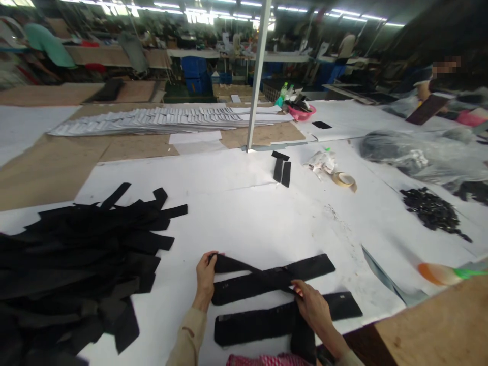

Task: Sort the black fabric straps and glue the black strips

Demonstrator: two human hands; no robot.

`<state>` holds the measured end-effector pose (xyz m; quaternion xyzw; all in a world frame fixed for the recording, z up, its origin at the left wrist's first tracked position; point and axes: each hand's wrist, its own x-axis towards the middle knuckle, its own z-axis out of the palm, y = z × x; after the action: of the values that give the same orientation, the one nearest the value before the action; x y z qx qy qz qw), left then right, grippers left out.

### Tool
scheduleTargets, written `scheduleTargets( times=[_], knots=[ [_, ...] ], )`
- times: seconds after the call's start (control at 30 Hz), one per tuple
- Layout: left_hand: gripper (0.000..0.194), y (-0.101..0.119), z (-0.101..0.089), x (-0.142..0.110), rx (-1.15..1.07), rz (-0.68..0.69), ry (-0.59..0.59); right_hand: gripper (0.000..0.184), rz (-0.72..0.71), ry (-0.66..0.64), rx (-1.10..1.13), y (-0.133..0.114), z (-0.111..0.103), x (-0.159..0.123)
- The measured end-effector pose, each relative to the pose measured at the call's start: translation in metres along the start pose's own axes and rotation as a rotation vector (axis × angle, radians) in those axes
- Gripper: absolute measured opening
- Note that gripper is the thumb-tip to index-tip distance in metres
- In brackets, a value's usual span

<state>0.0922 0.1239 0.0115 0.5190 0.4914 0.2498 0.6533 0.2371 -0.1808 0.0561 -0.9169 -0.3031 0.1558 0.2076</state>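
Note:
A black fabric strip (247, 268) stretches between my two hands, running slantwise above the table. My left hand (206, 277) pinches its left end between thumb and fingers. Farther along the strip, my right hand (313, 307) grips it with the fingertips, and a loose end hangs down below that hand. Under the held strip lies one flat black strip (310, 268). A second flat strip (253, 325) lies closer to me, partly covered by my right hand and the hanging end. To the left spreads a large heap of black strips (95, 254).
Beyond my hands are small black pieces (282, 172), a tape roll (344, 179) and a white post (257, 76). At right are a pile of small black parts (432, 211), plastic-wrapped bundles (423, 152) and an orange-and-green object (438, 273). Layered white sheets (163, 121) lie behind; people work farther back.

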Motion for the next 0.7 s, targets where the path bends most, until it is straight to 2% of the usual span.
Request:
scheduleTargets(
  times=[0.1,0.13,0.23,0.3,0.37,0.47,0.57,0.7],
  knots=[
    [0.038,-0.004,-0.008,0.008,0.081,0.028,0.034,0.021,0.074,-0.330,0.250,0.015,-0.043,0.030],
    [0.037,-0.005,-0.010,0.011,0.125,0.042,0.058,0.024,0.067,-0.372,0.306,0.020,-0.060,0.044],
    [0.027,-0.008,-0.015,0.015,0.301,0.093,0.108,0.038,0.107,-0.332,0.284,0.037,-0.102,0.091],
    [0.020,-0.009,-0.014,0.013,0.434,0.139,0.096,0.040,0.121,-0.306,0.188,0.051,-0.114,0.117],
    [0.015,-0.010,-0.011,0.009,0.554,0.195,0.072,0.033,0.140,-0.255,0.093,0.064,-0.111,0.136],
    [0.015,-0.013,-0.004,0.001,0.685,0.279,0.062,0.026,0.191,-0.097,-0.067,0.077,-0.093,0.148],
    [0.018,-0.017,0.001,-0.002,0.760,0.344,0.075,0.030,0.204,0.080,-0.212,0.079,-0.077,0.145],
    [0.024,-0.017,-0.003,-0.002,0.785,0.420,0.114,0.041,0.117,0.249,-0.320,0.069,-0.071,0.129]
  ],
)
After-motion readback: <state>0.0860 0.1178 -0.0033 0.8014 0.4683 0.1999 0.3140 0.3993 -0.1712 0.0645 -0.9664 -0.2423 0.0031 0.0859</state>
